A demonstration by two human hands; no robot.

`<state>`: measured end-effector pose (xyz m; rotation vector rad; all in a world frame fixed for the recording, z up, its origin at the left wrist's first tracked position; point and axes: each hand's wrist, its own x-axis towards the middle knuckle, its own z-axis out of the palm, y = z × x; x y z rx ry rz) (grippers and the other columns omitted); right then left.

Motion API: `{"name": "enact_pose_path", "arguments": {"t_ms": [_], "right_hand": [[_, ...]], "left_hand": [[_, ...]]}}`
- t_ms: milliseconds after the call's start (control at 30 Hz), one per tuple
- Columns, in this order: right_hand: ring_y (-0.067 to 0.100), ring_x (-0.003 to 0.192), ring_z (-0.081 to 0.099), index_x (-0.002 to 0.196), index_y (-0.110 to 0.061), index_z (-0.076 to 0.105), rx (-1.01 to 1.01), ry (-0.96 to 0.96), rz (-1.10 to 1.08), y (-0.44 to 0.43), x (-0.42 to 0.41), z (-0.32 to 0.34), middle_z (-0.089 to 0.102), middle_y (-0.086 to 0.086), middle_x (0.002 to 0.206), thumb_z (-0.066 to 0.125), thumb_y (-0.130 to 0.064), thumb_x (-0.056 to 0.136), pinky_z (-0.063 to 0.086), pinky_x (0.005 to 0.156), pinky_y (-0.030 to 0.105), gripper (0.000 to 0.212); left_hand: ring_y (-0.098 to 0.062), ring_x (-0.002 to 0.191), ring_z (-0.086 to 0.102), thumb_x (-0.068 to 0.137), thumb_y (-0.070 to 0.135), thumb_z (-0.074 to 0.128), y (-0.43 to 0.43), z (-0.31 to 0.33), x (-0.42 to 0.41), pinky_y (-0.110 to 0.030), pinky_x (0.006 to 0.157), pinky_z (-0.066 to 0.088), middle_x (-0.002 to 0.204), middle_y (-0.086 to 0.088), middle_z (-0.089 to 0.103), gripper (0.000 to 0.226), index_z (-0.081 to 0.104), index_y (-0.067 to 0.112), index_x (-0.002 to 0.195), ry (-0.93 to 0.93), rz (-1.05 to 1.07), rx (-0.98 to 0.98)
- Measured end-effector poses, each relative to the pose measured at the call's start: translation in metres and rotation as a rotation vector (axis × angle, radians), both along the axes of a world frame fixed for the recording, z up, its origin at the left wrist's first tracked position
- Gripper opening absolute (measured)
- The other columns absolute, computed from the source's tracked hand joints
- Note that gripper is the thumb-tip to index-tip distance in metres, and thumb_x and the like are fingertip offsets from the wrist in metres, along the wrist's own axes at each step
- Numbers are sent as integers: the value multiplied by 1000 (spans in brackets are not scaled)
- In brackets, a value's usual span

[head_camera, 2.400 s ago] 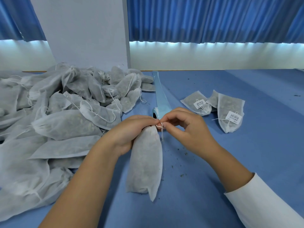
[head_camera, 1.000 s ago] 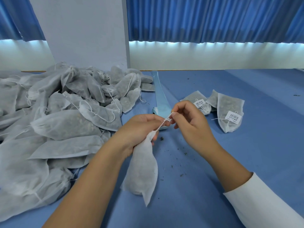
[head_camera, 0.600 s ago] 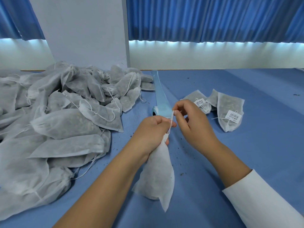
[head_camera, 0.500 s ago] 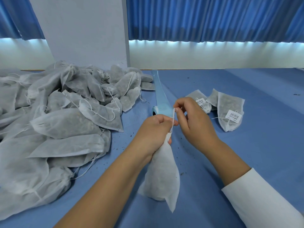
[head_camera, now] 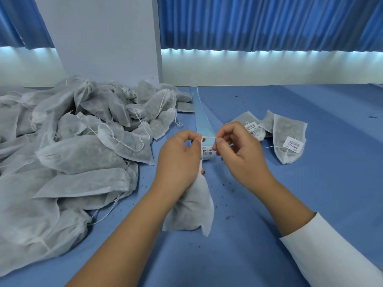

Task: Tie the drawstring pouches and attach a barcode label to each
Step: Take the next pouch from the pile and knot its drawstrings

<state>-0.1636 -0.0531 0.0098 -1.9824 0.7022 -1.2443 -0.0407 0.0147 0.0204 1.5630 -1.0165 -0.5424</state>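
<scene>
Over a blue table (head_camera: 310, 193), the left hand (head_camera: 178, 160) grips the pouch (head_camera: 192, 208) by its neck, body trailing toward the person. The right hand (head_camera: 238, 152) pinches the string (head_camera: 209, 137), stretched sideways between both hands. The label strip (head_camera: 202, 121) lies just beyond them.

A table covered in blue cloth (head_camera: 310, 204) was seen across the lower part of the view, and small dark specks (head_camera: 228, 218) were scattered over it near the middle. Behind the table, a white wall (head_camera: 269, 69) was lit in a bright band along its top, and pleated blue curtains (head_camera: 259, 21) were hung above it. A plain pale pillar (head_camera: 103, 34) was set at the table's far edge on the left, with another blue curtain (head_camera: 18, 19) shown beyond it.
</scene>
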Motion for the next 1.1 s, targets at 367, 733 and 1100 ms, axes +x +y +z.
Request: {"name": "enact_pose_path", "arguments": {"t_ms": [367, 733, 1100], "right_hand": [[21, 86, 72, 118, -15, 51, 718, -340, 205, 12, 16, -1, 76, 9, 95, 72, -13, 86, 56, 64, 25, 38], [23, 79, 68, 107, -13, 54, 662, -424, 218, 9, 14, -2, 75, 10, 90, 68, -2, 87, 59, 78, 34, 26], [8, 63, 63, 105, -10, 55, 543, -306, 161, 10, 13, -2, 68, 3, 71, 61, 6, 88, 54, 66, 20, 24]], "left_hand": [[-13, 57, 64, 99, 34, 52, 4, -3, 3, -32, 65, 50, 57, -1, 66, 13, 65, 34, 98, -297, 110, -69], [4, 56, 48, 96, 26, 60, 1, -9, 1, -18, 64, 40, 87, 13, 71, 14, 74, 27, 100, -383, 104, -194], [5, 76, 62, 95, 19, 62, 0, -6, 5, -7, 65, 41, 76, 17, 69, 14, 71, 28, 89, -173, 84, -232]]}}
